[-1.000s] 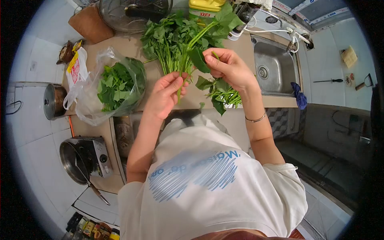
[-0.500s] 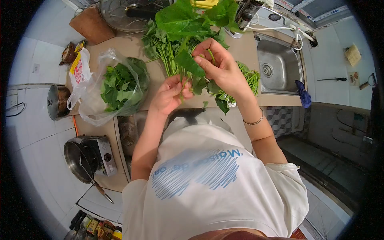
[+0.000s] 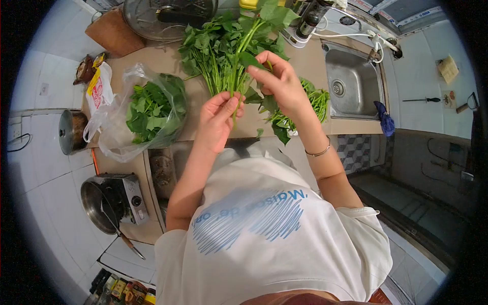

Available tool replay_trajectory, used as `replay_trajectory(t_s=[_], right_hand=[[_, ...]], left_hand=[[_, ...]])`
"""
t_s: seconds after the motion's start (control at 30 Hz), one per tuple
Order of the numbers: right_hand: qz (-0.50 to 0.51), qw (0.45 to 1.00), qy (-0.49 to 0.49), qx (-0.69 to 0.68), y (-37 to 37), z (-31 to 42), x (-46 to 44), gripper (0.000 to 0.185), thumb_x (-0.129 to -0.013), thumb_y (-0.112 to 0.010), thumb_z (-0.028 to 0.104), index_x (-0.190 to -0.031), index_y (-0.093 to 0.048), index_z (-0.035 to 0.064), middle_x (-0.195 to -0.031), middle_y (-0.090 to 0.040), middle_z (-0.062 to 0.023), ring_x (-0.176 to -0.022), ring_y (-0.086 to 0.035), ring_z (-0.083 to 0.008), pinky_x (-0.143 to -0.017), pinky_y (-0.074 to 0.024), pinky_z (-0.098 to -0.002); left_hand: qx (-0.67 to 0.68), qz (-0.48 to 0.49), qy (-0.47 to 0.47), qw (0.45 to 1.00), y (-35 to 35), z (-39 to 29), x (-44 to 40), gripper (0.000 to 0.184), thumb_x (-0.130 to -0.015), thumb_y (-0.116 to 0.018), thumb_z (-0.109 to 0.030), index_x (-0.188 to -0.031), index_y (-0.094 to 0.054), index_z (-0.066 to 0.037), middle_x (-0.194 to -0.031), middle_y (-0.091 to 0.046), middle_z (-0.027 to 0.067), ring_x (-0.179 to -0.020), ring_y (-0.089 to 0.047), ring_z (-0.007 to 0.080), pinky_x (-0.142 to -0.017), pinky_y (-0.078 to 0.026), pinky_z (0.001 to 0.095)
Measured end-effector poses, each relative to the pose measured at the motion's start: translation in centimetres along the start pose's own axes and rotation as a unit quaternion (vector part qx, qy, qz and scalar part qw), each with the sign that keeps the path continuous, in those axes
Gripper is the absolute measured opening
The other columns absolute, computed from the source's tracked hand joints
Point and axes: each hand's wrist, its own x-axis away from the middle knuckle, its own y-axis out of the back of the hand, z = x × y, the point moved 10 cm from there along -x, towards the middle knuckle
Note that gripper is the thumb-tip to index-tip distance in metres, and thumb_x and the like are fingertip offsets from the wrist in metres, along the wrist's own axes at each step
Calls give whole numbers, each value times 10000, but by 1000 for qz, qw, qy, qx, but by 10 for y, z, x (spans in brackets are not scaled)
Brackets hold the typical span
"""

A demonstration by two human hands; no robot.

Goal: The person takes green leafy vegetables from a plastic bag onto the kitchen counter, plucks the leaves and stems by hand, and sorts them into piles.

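Observation:
My left hand [image 3: 218,117] is closed, pinching the lower end of a long leafy green stem [image 3: 238,63] that stands upright over the counter. At its right my right hand [image 3: 282,84] pinches a leaf [image 3: 250,60] by its stalk, thumb against fingers. Behind both hands lies a large pile of leafy greens [image 3: 206,46], stems toward me. Under my right forearm is a bundle of green stems [image 3: 316,101] with a few leaves, partly hidden. To the left, a clear plastic bag [image 3: 114,137] holds loose green leaves [image 3: 152,109].
A steel sink [image 3: 353,76] is set into the counter at the right, with a blue cloth [image 3: 384,118] on its edge. At the left are a lidded pot [image 3: 73,131] and a stove with a pan [image 3: 96,206]. Bottles [image 3: 308,25] stand at the back.
The stem in my left hand has tipped upright, its leafy top moving right and its length now showing. My left hand has risen slightly. My right hand stays nearly in place.

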Motion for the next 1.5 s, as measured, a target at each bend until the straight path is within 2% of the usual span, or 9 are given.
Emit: replay_trajectory(t_s=[0.13,0.37,0.47,0.57,0.7,0.8,1.07,1.37,1.5], right_hand=[[-5,973,-91,-211,4,-17,-1,166,-899,-597,272,-817,-575,129,-649,-415,88,-555,-362,-28,-460,-227,-194],[1,968,-85,-236,7,-25,-4,191,-919,-569,278,-815,-563,118,-697,-439,77,-563,-362,-37,-468,-248,-191],[-101,976,-49,-187,22,-19,-1,167,-941,-535,254,-919,-567,91,-678,-397,61,-557,-341,-51,-475,-248,-206],[-164,978,94,-84,33,14,13,153,-951,-521,210,-978,-559,65,-726,-455,46,-576,-358,-43,-492,-271,-192],[-206,876,374,226,14,78,58,83,-863,-587,23,-944,-603,29,-817,-572,-27,-640,-486,-93,-529,-396,-220],[-23,828,461,318,-38,85,71,244,-749,-603,-84,-971,-608,16,-901,-606,-117,-777,-600,-252,-639,-499,-327],[0,833,393,390,-41,56,48,257,-686,-625,-64,-919,-591,39,-906,-590,-108,-790,-594,-295,-629,-494,-362],[144,750,415,494,-67,44,51,231,-677,-659,-48,-874,-590,51,-835,-564,-61,-729,-581,-256,-593,-485,-331],[142,835,358,393,-59,32,39,180,-724,-650,-44,-870,-582,38,-805,-538,-83,-689,-556,-244,-575,-464,-313]], left_hand=[[-9,-20,-13,1000,4,-7,2,131,-901,-583,-79,-991,-617,9,-961,-622,83,-822,-539,120,-711,-426,252],[-62,-50,-28,996,2,-15,6,153,-897,-591,-86,-1005,-622,18,-960,-635,67,-834,-556,102,-703,-427,231],[-79,-69,-33,994,4,-20,6,162,-907,-579,-101,-1022,-617,5,-942,-625,62,-747,-525,93,-654,-424,231],[-93,-80,-26,992,6,-21,5,161,-910,-571,-98,-1019,-618,11,-947,-629,60,-740,-526,84,-640,-427,225],[-87,-82,-27,992,4,-22,3,166,-905,-581,-110,-1017,-621,5,-917,-630,45,-726,-528,67,-619,-425,212],[-84,-73,-27,993,5,-21,0,163,-902,-589,-118,-1009,-626,-1,-917,-638,40,-716,-531,59,-606,-421,197],[-98,-89,-21,991,3,-25,3,185,-890,-619,-139,-1020,-644,-9,-836,-607,-15,-738,-514,36,-638,-404,182],[-148,-86,-100,980,9,-35,-2,157,-879,-622,-84,-1005,-659,2,-973,-653,34,-836,-565,69,-750,-450,211],[-143,-100,-71,982,13,-29,-3,177,-887,-609,-83,-1023,-650,22,-997,-647,49,-862,-573,87,-778,-455,221]])
